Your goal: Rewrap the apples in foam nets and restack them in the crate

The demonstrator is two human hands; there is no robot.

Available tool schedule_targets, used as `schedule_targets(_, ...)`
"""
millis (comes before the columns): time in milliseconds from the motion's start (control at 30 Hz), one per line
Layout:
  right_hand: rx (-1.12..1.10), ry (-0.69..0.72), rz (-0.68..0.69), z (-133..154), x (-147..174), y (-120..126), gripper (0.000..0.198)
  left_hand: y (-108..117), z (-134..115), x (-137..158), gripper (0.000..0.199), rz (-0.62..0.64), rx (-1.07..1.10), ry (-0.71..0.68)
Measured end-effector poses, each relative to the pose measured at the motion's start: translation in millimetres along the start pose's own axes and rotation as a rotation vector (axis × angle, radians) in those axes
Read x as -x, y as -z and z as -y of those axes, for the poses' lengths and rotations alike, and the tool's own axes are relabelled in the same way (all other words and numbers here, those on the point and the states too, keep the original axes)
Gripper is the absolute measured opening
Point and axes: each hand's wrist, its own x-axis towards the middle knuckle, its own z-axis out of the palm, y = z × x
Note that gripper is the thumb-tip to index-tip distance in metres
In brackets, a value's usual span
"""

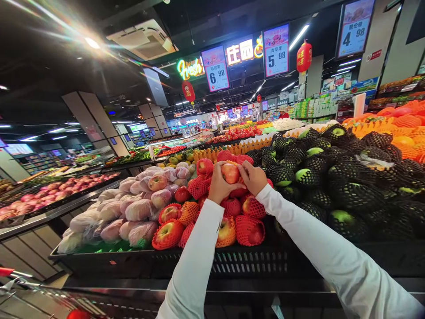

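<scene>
A red and yellow apple (230, 173) is held up between my two hands, over the pile of red apples. My left hand (217, 182) wraps around its left side and underside, the thumb lying below it. At its right side, the bent fingers of my right hand (254, 178) are closed against the apple; their tips are partly hidden. Beneath my hands lie apples in red and orange foam nets, among them a netted apple (255, 232) near the bin's front. One bare red apple (182, 194) sits to the left.
Plastic-wrapped fruit (139, 210) is heaped on the left, green fruit in black nets (343, 217) on the right. A black slotted bin wall (249, 262) runs along the front. A shopping cart (49, 294) stands at lower left. Price signs (276, 51) hang overhead.
</scene>
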Motion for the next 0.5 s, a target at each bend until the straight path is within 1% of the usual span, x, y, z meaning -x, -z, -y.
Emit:
schedule_targets(67,0.075,0.03,-0.023,0.0,0.8,0.1,0.029,1.9,-1.7,-0.8,0.087,0.015,-0.03,-0.018)
schedule_targets(133,0.09,0.097,-0.042,0.2,2.3,0.6,0.028,3.0,-3.4,-1.4,0.085,0.035,-0.052,-0.022)
schedule_targets(200,0.065,0.187,-0.019,0.5,3.4,1.7,0.028,3.5,-5.4,-1.6,0.083,0.047,-0.063,-0.02)
schedule_targets(267,0.016,0.259,0.021,1.0,3.7,3.5,0.027,3.6,-7.5,-1.5,0.079,0.018,-0.071,-0.021)
schedule_targets(300,-0.018,0.277,0.032,1.6,3.7,4.5,0.026,3.5,-8.4,-1.4,0.078,-0.019,-0.073,-0.017)
schedule_targets(367,-0.102,0.284,0.022,3.7,4.1,6.4,0.027,3.1,-9.3,-1.8,0.074,-0.137,-0.05,0.026)
schedule_targets(433,-0.193,0.29,-0.002,6.8,5.5,7.5,0.029,2.1,-8.3,-3.0,0.072,-0.27,0.037,0.127)
schedule_targets(500,-0.261,0.318,-0.015,10.0,7.6,7.3,0.027,0.1,-5.3,-4.7,0.071,-0.348,0.167,0.254)
